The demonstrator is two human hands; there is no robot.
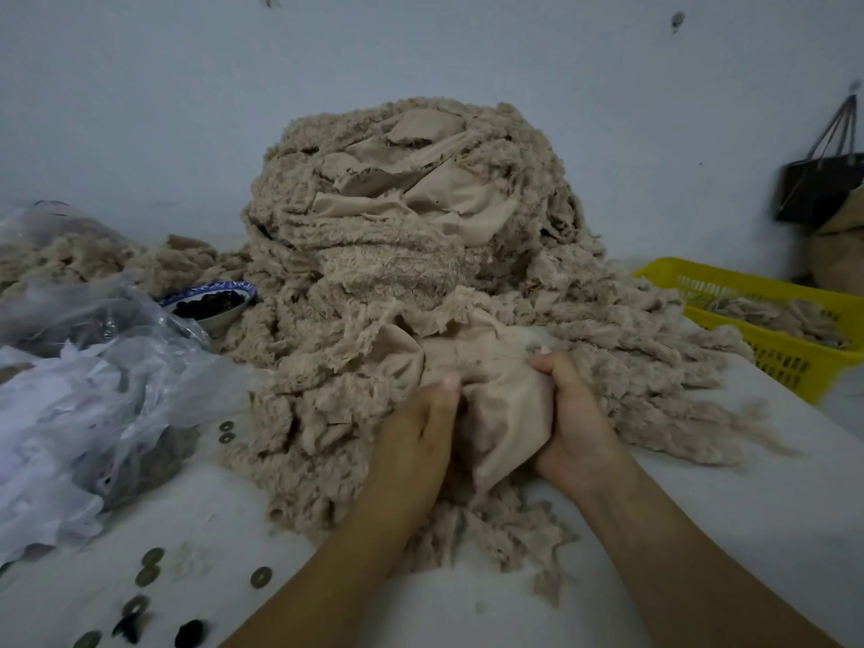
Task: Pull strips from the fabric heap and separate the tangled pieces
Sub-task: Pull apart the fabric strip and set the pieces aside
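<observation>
A tall heap of beige fleecy fabric strips [397, 236] stands in the middle of the white table, with smooth backing showing among the fluffy faces. At its near foot a smooth beige piece [505, 409] is bunched between both hands. My left hand [416, 437] grips its left side, thumb on top and fingers tucked under the cloth. My right hand [575, 413] holds its right edge with curled fingers. Frayed strip ends [505, 530] trail toward me between my forearms.
Clear plastic bags [93, 390] lie at the left, beside a blue-and-white bowl of dark pieces [210, 301]. Round metal rings and dark bits [149, 572] are scattered at the front left. A yellow basket [785, 339] with strips sits at the right. A dark bag [818, 184] hangs on the wall.
</observation>
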